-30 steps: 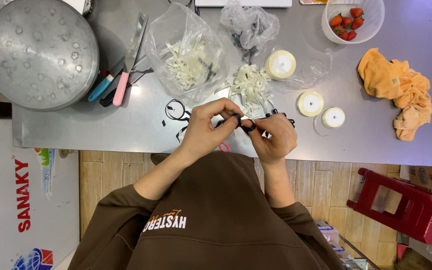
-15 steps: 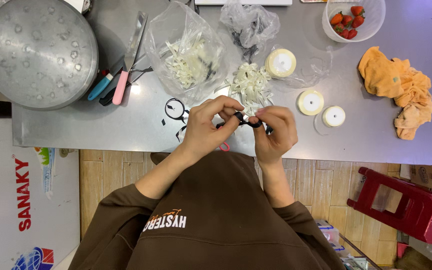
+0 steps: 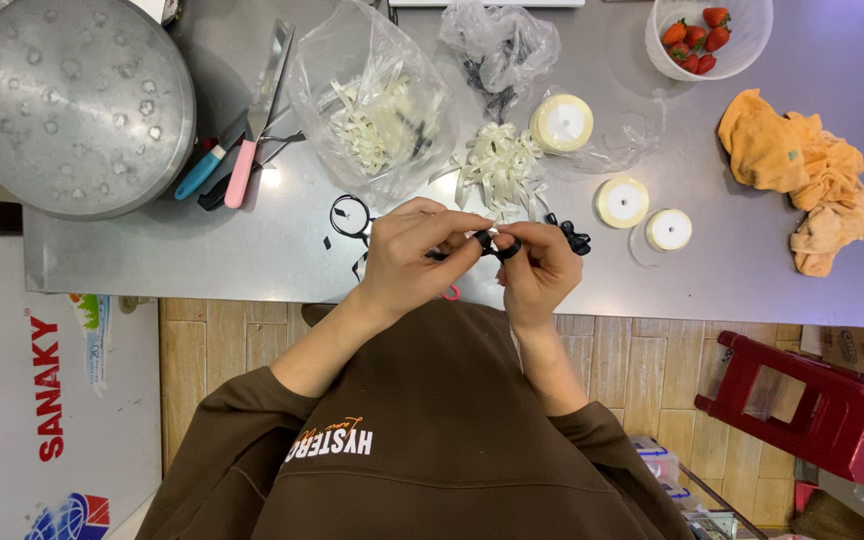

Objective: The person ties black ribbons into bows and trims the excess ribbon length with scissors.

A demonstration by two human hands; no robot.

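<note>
Both hands meet over the table (image 3: pixel 202 250) edge: the left hand (image 3: pixel 414 255) and right hand (image 3: pixel 537 268) pinch a small black ribbon bow (image 3: pixel 497 245) between fingertips. It looks light, soft, easily crushed; best gripped at its knotted middle.

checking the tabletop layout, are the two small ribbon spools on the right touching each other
Apart. The head view shows a bare strip of steel table between the nearer spool and the farther spool.
</note>
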